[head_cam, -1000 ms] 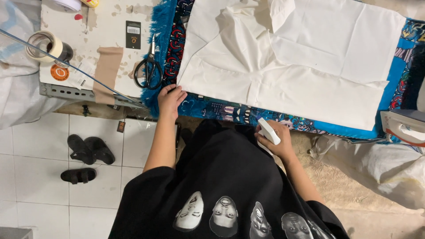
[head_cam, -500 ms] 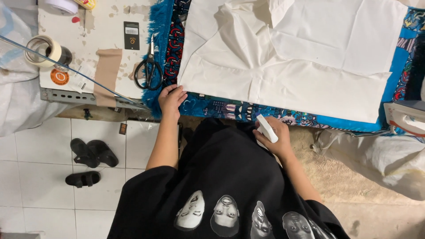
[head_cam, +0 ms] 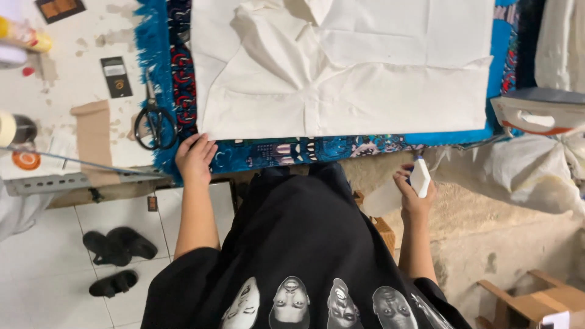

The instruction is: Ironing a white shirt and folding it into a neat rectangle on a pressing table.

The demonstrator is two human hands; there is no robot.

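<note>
The right hand is clenched around a white spray bottle, held below the tabletop edge, out to the right; the left hand lies flat and released on the blue patterned cloth at the near edge; just beyond lie black scissors; farther back, a white garment is spread flat.

Matt cream cloth lies creased over a woven, fringed blue rug — beside it steel scissors; the spray bottle looks smooth white plastic.
</note>
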